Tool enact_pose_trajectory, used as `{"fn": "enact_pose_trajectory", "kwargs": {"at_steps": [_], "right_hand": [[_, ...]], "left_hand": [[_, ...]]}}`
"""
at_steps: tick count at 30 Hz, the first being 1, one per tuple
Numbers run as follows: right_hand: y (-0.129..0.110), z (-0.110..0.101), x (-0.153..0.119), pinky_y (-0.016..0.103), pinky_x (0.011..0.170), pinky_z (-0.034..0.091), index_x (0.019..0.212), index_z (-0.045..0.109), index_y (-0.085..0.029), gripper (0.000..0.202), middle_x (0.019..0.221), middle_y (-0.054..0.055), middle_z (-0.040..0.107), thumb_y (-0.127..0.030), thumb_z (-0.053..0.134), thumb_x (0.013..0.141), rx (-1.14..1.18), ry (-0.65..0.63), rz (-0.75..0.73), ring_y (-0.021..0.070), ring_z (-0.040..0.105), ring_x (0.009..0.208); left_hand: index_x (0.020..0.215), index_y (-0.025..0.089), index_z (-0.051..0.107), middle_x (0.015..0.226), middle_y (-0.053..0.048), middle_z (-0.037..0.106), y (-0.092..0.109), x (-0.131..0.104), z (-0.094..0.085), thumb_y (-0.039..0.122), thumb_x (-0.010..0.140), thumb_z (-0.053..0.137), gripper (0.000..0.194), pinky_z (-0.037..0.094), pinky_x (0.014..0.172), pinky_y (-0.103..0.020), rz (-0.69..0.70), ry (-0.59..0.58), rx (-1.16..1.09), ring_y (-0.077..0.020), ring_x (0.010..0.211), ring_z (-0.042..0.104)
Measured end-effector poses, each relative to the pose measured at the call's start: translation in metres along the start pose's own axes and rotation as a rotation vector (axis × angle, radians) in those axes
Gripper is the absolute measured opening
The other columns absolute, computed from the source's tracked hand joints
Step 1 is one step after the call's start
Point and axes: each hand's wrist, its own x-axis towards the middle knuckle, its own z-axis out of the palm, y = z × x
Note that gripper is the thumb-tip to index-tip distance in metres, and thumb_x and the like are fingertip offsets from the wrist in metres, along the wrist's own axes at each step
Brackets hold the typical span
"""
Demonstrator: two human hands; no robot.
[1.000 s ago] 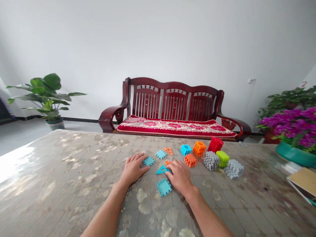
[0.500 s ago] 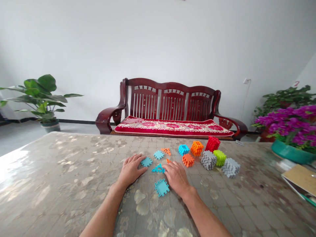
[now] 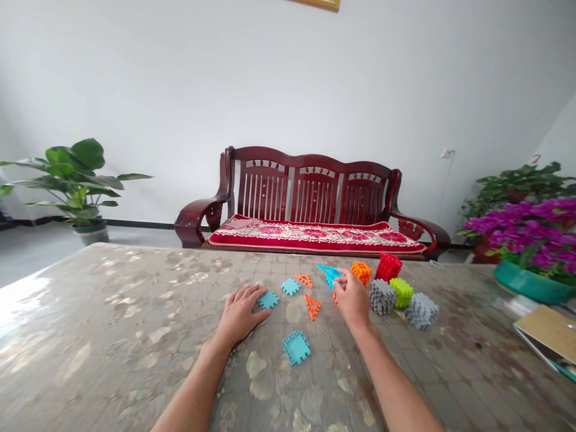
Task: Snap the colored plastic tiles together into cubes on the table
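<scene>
My left hand lies flat on the table with its fingers stretched out, the tips beside a teal square tile with toothed edges. My right hand pinches a blue triangle tile at the blue stack; whether the two touch is unclear. Between the hands lie another teal square tile, an orange triangle tile and a second orange triangle tile. A larger teal square tile is nearer to me. An orange-red stack is mostly hidden behind my right hand.
Right of my right hand stand an orange stack, a red stack, a lime stack and two grey stacks, one in front. A flower pot and a tan board occupy the table's right side. A wooden bench is behind.
My right hand has carried the blue triangle tile from between the hands to the blue stack at the right. The nearer orange triangle is now uncovered. My left hand has stayed in place.
</scene>
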Motion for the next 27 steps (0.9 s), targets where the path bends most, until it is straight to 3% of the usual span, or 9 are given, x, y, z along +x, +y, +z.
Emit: {"fn": "enact_pose_trajectory", "kwargs": {"at_steps": [4, 10, 17, 27], "right_hand": [[0.008, -0.009, 0.022, 0.030, 0.074, 0.041, 0.120, 0.064, -0.022, 0.033, 0.095, 0.005, 0.074, -0.019, 0.055, 0.089, -0.179, -0.030, 0.071, 0.0209, 0.065, 0.087], [0.014, -0.007, 0.035, 0.029, 0.068, 0.038, 0.121, 0.063, -0.023, 0.032, 0.094, 0.007, 0.073, -0.018, 0.053, 0.091, -0.374, -0.080, 0.046, 0.0199, 0.065, 0.084], [0.022, -0.003, 0.035, 0.030, 0.068, 0.038, 0.120, 0.064, -0.023, 0.031, 0.096, 0.008, 0.073, -0.019, 0.053, 0.091, -0.424, -0.132, 0.027, 0.0209, 0.065, 0.086], [0.015, -0.013, 0.024, 0.033, 0.081, 0.038, 0.115, 0.067, -0.019, 0.030, 0.106, 0.010, 0.074, -0.016, 0.048, 0.092, -0.374, -0.043, -0.083, 0.0233, 0.063, 0.094]], "left_hand": [[0.133, 0.032, 0.062, 0.148, -0.007, 0.055, 0.000, 0.000, -0.001, 0.043, 0.083, 0.062, 0.051, 0.031, 0.115, -0.050, 0.001, -0.006, -0.011, -0.0298, 0.138, 0.046], [0.133, 0.031, 0.062, 0.147, -0.007, 0.056, 0.000, 0.000, -0.001, 0.042, 0.084, 0.062, 0.051, 0.032, 0.115, -0.050, 0.010, 0.000, -0.017, -0.0302, 0.137, 0.048], [0.133, 0.033, 0.062, 0.147, -0.006, 0.056, 0.000, 0.000, -0.001, 0.042, 0.083, 0.063, 0.050, 0.032, 0.114, -0.048, 0.011, 0.007, -0.005, -0.0291, 0.137, 0.048], [0.133, 0.032, 0.062, 0.148, -0.007, 0.055, -0.001, 0.000, 0.001, 0.042, 0.083, 0.063, 0.051, 0.029, 0.116, -0.050, 0.004, 0.000, -0.023, -0.0293, 0.138, 0.047]]}}
